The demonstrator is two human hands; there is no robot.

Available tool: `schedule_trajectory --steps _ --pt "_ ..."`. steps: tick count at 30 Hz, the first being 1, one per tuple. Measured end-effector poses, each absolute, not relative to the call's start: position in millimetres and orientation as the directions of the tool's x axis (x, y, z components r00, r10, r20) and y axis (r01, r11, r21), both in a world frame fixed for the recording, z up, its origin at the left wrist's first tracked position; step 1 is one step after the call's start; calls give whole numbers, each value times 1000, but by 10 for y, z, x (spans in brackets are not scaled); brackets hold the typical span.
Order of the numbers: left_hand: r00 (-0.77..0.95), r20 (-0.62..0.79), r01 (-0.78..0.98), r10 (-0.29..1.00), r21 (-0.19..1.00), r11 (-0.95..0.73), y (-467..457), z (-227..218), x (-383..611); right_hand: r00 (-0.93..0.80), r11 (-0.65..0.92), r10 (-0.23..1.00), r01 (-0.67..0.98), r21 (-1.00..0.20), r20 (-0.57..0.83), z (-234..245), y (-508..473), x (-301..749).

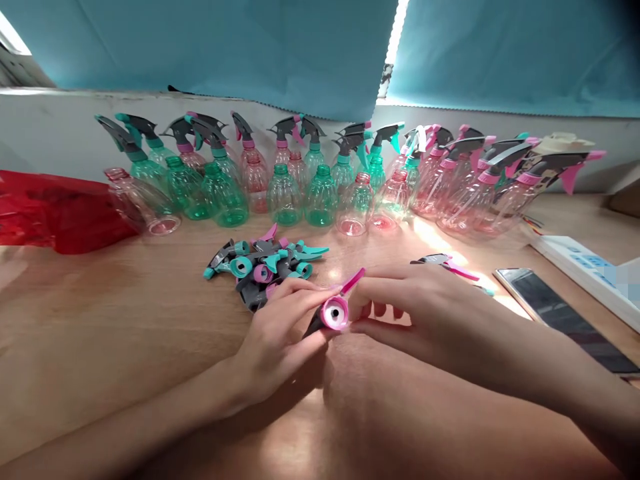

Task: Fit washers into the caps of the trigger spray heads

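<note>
A spray trigger head (335, 313) with a pink collar, pink lever and dark grey body is held over the table, its round opening facing me. My left hand (280, 333) grips its body and collar between thumb and fingers. On the other side, my right hand (395, 303) has its fingers curled against the pink collar and lever; its fingertips are partly hidden. Just beyond the left hand lies a pile of loose spray heads (265, 263) in grey, teal and pink. Another grey and pink spray head (445, 263) lies behind my right hand.
Along the wall stand several green bottles (230, 197) and pink bottles (353, 207), many topped with spray heads. A red plastic bag (65, 213) lies at the left. To the right are a phone (565, 320) and a white power strip (590, 273). Blue cloth (225, 53) hangs behind.
</note>
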State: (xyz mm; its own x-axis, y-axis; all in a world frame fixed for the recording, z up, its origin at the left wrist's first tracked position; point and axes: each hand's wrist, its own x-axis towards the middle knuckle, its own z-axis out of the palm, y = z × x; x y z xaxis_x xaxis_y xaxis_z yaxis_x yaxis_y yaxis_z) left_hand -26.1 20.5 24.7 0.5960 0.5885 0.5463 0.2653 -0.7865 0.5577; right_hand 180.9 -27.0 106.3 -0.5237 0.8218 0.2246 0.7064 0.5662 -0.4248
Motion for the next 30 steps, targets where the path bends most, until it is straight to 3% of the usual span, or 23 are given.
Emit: schedule_trajectory --steps 10,16,19,22,30 --pt "695 553 185 459 479 -858 274 -8 7 -505 510 852 749 -423 134 951 -123 1986" --pt "663 613 166 430 440 -883 278 -4 -23 -455 462 878 728 -506 147 837 -40 1971" --pt "652 625 173 429 428 -887 288 -3 -37 -433 388 898 687 -614 83 746 11 1974" --pt "665 602 196 443 431 -881 292 12 -38 -464 395 880 597 -698 102 700 10 1946" --pt "662 548 296 510 434 -851 282 48 -17 -450 440 874 572 -692 184 719 -53 1830"
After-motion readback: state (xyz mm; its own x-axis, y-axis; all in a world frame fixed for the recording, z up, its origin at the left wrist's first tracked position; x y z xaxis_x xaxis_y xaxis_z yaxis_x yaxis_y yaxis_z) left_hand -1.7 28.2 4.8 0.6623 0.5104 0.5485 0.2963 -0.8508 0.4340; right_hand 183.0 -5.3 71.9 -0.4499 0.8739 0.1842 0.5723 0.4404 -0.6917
